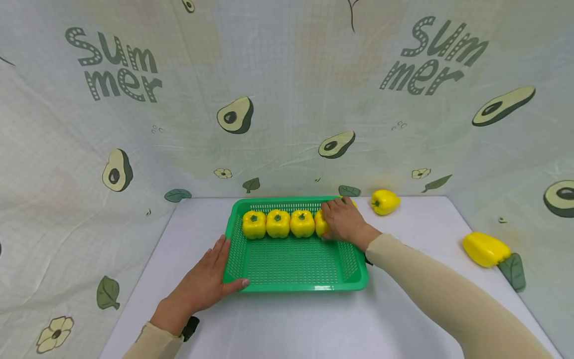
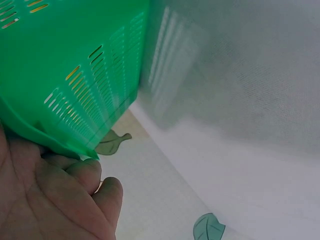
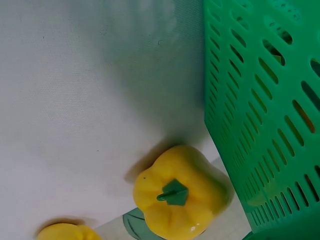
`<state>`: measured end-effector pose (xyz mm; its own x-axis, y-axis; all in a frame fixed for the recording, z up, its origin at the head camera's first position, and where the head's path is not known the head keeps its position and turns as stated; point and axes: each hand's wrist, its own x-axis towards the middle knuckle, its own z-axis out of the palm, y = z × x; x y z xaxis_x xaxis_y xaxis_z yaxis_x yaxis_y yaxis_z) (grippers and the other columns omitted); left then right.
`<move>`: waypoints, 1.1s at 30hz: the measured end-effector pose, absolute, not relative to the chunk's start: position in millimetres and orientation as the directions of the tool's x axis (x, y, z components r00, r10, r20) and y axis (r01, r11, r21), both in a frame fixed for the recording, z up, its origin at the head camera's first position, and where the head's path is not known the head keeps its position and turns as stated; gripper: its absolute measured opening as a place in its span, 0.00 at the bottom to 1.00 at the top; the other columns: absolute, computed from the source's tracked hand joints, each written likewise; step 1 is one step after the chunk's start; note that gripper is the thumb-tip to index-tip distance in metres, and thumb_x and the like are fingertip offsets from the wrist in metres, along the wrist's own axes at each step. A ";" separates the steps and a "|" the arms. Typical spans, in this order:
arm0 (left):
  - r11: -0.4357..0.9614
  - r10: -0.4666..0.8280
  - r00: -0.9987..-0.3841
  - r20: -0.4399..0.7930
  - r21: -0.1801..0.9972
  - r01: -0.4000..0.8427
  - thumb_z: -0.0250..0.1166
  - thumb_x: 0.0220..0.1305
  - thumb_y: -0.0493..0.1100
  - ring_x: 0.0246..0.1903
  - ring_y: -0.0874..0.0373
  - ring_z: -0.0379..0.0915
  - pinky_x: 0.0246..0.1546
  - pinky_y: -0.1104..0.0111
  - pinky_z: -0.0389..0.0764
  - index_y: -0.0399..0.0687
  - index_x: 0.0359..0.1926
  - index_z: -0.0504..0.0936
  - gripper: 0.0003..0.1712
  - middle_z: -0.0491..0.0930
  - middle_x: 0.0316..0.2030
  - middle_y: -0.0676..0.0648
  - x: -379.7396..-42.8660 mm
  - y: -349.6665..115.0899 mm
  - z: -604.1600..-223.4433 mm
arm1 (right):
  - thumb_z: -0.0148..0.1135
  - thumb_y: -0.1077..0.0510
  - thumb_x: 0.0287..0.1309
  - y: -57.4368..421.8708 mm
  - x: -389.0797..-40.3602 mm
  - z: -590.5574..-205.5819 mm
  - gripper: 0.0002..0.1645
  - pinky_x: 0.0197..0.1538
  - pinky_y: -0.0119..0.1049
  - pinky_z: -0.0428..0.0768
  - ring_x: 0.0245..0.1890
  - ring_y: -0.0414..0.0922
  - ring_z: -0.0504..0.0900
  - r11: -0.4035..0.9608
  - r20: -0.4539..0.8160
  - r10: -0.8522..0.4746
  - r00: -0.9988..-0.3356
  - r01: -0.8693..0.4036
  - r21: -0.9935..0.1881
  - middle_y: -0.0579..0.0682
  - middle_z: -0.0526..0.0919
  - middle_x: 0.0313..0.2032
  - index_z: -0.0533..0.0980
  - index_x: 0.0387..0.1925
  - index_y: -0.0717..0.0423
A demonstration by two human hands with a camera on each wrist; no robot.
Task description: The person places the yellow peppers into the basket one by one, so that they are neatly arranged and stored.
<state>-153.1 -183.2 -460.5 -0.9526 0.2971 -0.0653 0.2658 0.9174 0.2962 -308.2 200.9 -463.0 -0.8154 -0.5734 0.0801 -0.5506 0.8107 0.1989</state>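
Note:
A green basket [image 1: 291,287] holds a row of yellow bell peppers along its far side, among them the leftmost pepper [image 1: 254,225], a second pepper [image 1: 278,223] and a third pepper [image 1: 302,224]. My right hand [image 1: 344,219] grips the rightmost pepper [image 1: 319,224] of that row from above, fingers curled over it and covering most of it. At the basket's near left corner, my left hand [image 1: 204,279] rests with fingers straight along the side rim and the thumb on the front rim. The left wrist view shows its fingertips [image 2: 90,172] against the rim's outside.
Just beyond the basket's far right corner, a yellow bell pepper [image 1: 354,204] is partly hidden by my right hand. Another pepper [image 1: 384,202] lies at the table's back edge, and one more pepper [image 1: 486,249] at the right edge. A printed cloth [image 1: 278,75] hangs behind the white table [image 1: 287,324].

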 end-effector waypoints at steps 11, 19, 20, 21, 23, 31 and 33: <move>0.914 0.299 -0.952 -0.064 0.305 0.266 0.56 0.63 0.84 0.80 0.35 0.53 0.78 0.42 0.60 0.32 0.83 0.45 0.72 0.42 0.84 0.34 -153.3 -183.0 -461.4 | 0.82 0.27 0.45 202.9 -305.6 -462.0 0.53 0.68 0.60 0.72 0.57 0.58 0.78 0.812 0.070 -0.573 -0.816 -0.554 0.183 0.58 0.82 0.54 0.73 0.57 0.60; 0.916 0.294 -0.953 -0.073 0.307 0.259 0.55 0.63 0.85 0.80 0.34 0.53 0.78 0.41 0.61 0.32 0.83 0.44 0.73 0.41 0.84 0.33 -153.3 -183.2 -461.3 | 0.75 0.21 0.48 206.3 -299.0 -459.2 0.59 0.69 0.60 0.72 0.60 0.58 0.78 0.816 0.108 -0.574 -0.812 -0.556 0.160 0.60 0.82 0.58 0.73 0.64 0.62; 0.916 0.293 -0.953 -0.075 0.307 0.258 0.55 0.63 0.85 0.80 0.34 0.53 0.78 0.41 0.61 0.32 0.83 0.44 0.73 0.41 0.84 0.33 -153.2 -183.2 -461.0 | 0.73 0.20 0.49 207.4 -297.5 -458.6 0.59 0.69 0.60 0.72 0.60 0.58 0.78 0.815 0.117 -0.575 -0.810 -0.556 0.163 0.60 0.82 0.59 0.73 0.64 0.61; 0.916 0.293 -0.953 -0.075 0.306 0.258 0.55 0.63 0.85 0.80 0.33 0.53 0.78 0.41 0.61 0.32 0.83 0.44 0.73 0.41 0.84 0.33 -153.3 -183.2 -460.7 | 0.71 0.19 0.50 208.6 -296.0 -457.9 0.59 0.69 0.60 0.73 0.60 0.58 0.78 0.813 0.131 -0.578 -0.805 -0.557 0.168 0.60 0.82 0.58 0.73 0.64 0.61; 0.916 0.294 -0.953 -0.074 0.305 0.259 0.55 0.63 0.85 0.80 0.33 0.53 0.78 0.41 0.61 0.32 0.83 0.44 0.73 0.41 0.84 0.33 -153.4 -183.1 -459.9 | 0.68 0.18 0.52 211.4 -292.5 -455.8 0.57 0.69 0.59 0.74 0.60 0.58 0.79 0.812 0.158 -0.582 -0.798 -0.560 0.167 0.59 0.83 0.58 0.74 0.63 0.61; 0.912 0.297 -0.952 -0.074 0.319 0.260 0.58 0.64 0.82 0.80 0.33 0.52 0.78 0.41 0.59 0.31 0.83 0.44 0.72 0.41 0.84 0.33 -153.0 -182.6 -458.0 | 0.67 0.22 0.59 231.9 -278.4 -447.0 0.52 0.67 0.58 0.76 0.59 0.59 0.79 0.826 0.266 -0.563 -0.783 -0.548 0.133 0.61 0.83 0.57 0.76 0.62 0.63; 0.912 0.295 -0.952 -0.079 0.322 0.255 0.57 0.64 0.83 0.80 0.33 0.52 0.78 0.41 0.59 0.31 0.83 0.44 0.72 0.41 0.84 0.33 -152.3 -182.8 -458.0 | 0.67 0.25 0.61 240.4 -275.1 -444.6 0.50 0.65 0.58 0.77 0.58 0.61 0.79 0.839 0.295 -0.541 -0.788 -0.529 0.125 0.62 0.83 0.57 0.75 0.62 0.64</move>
